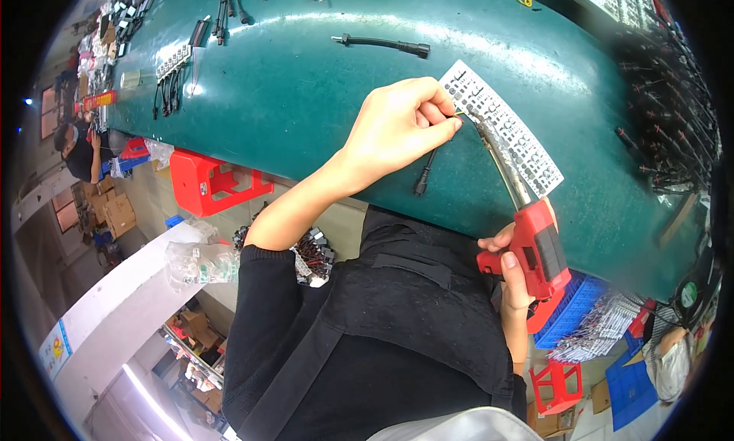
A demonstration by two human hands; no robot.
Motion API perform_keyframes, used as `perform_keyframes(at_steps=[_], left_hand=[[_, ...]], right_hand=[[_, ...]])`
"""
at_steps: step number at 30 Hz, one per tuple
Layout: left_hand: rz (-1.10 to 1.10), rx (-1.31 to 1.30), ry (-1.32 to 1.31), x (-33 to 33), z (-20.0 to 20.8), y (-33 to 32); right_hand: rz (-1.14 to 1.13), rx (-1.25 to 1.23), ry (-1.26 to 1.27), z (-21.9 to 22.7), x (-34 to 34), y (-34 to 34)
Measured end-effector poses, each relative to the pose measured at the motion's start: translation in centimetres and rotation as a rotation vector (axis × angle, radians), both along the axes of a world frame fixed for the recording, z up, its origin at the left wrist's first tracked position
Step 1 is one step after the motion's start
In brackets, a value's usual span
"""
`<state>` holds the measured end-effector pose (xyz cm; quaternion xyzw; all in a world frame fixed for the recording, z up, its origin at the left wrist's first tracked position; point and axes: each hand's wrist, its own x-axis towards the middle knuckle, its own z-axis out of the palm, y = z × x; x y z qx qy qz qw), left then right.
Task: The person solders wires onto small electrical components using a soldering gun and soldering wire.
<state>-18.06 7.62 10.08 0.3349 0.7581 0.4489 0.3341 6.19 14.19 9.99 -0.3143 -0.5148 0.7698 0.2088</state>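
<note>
My left hand [401, 127] is closed in a pinch over the far left part of a white circuit board panel [527, 144] covered in rows of dark pads. A thin yellowish wire [459, 113] pokes out at its fingertips. Below that hand, a short black cable [422, 179] with a plug end hangs toward the table edge; whether it joins the wire is hidden. My right hand [514, 276] grips a red and black soldering gun [541, 251] by its handle. The gun's long metal barrel lies over the panel, and its tip reaches close to the left fingertips.
The green table [290, 97] carries a loose black connector cable [386, 45] beyond my hands. A small wired board [174, 62] lies at left, and a large pile of black cables [673, 104] at right. A red stool [202, 182] and a blue crate [572, 307] stand below.
</note>
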Motion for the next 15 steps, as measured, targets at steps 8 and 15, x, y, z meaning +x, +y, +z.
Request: perform_keyframes(at_steps=[8,15], left_hand=[[-0.002,-0.011,0.007,-0.1,0.1,0.1],[-0.001,-0.003,0.032,0.0,0.3,0.1]], right_hand=[[0.041,0.011,-0.078,0.7,-0.1,0.3],[-0.215,0.124,0.193,0.5,-0.9,1.5]])
